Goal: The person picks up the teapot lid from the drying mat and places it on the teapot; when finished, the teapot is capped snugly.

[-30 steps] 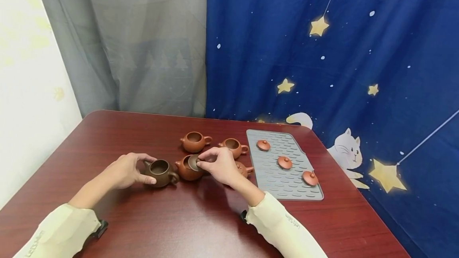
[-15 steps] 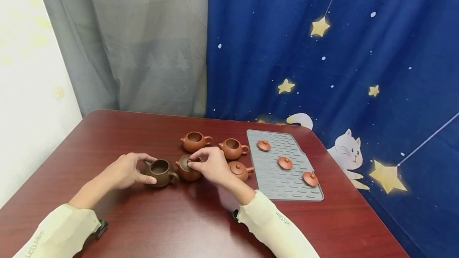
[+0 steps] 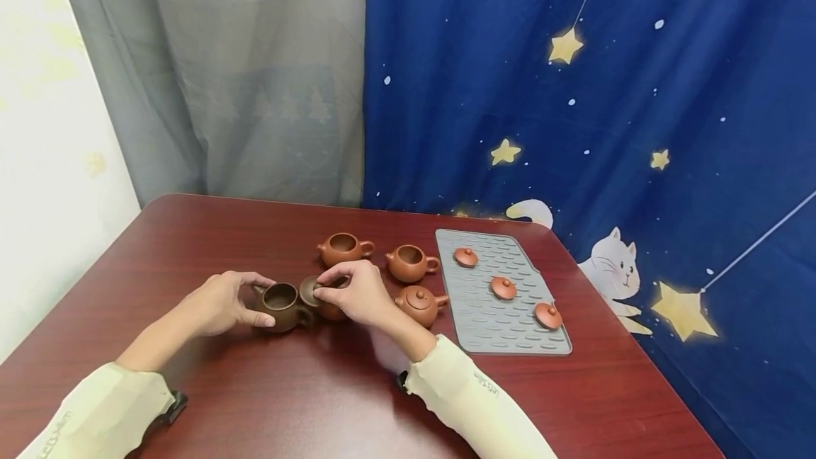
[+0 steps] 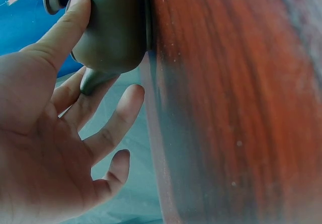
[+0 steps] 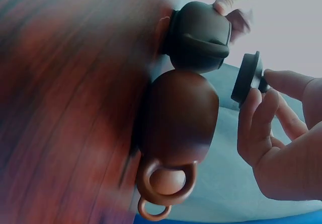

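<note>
A dark brown lidless teapot [image 3: 280, 309] stands on the table, its handle toward the right. My left hand [image 3: 219, 303] holds it from the left, thumb on the near side and fingers around the spout [image 4: 93, 81] side. My right hand [image 3: 358, 292] pinches the knob of a dark brown lid [image 5: 247, 78]. That lid is in the air, tilted, just right of the dark teapot's opening. Below my right hand sits a reddish-brown open teapot [image 5: 178, 118], mostly hidden in the head view.
Behind my right hand stand two open reddish-brown teapots [image 3: 343, 250] [image 3: 411, 264]. A lidded one [image 3: 418, 305] is at its right. On the grey mat [image 3: 474, 338] at the right lie three orange-brown lids [image 3: 466, 257] [image 3: 503, 287] [image 3: 548, 316]. A curtain hangs behind the table.
My right hand has carried the dark lid leftward, from over the reddish-brown teapot to beside the dark teapot's opening. My left hand has stayed in place on the dark teapot.
</note>
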`<move>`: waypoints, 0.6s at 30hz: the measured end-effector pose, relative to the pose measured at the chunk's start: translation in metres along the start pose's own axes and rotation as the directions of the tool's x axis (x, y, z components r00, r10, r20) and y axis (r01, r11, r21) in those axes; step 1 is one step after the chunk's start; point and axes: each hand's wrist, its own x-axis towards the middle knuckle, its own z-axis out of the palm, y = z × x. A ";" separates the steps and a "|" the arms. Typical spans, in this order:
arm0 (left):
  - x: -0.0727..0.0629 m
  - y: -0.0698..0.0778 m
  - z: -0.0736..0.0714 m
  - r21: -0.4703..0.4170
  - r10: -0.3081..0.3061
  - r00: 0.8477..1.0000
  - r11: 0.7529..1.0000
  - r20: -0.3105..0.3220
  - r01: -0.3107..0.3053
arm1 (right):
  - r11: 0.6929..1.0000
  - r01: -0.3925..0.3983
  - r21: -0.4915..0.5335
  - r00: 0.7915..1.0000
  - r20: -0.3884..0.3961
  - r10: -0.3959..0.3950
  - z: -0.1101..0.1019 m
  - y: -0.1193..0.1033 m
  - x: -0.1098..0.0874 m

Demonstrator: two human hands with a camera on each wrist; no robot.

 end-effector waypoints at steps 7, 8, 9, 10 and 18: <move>0.001 0.001 -0.001 -0.004 -0.007 1.000 1.000 0.004 0.007 | 0.999 0.034 -0.001 0.999 0.011 -0.034 0.009 -0.006 0.006; 0.002 0.001 -0.001 -0.005 -0.007 1.000 1.000 0.005 0.007 | 0.999 0.039 -0.004 0.999 0.011 -0.039 0.010 -0.006 0.007; 0.002 0.001 -0.001 -0.006 -0.008 1.000 1.000 0.004 0.009 | 0.999 0.045 -0.006 0.999 0.013 -0.044 0.011 -0.007 0.007; 0.002 0.000 -0.001 -0.007 -0.005 1.000 1.000 0.006 0.005 | 0.999 0.048 -0.010 0.999 0.014 -0.048 0.012 -0.007 0.008; 0.000 0.001 -0.003 -0.003 -0.013 1.000 1.000 0.022 0.013 | 0.999 0.036 -0.001 0.999 0.021 -0.036 0.020 -0.012 0.011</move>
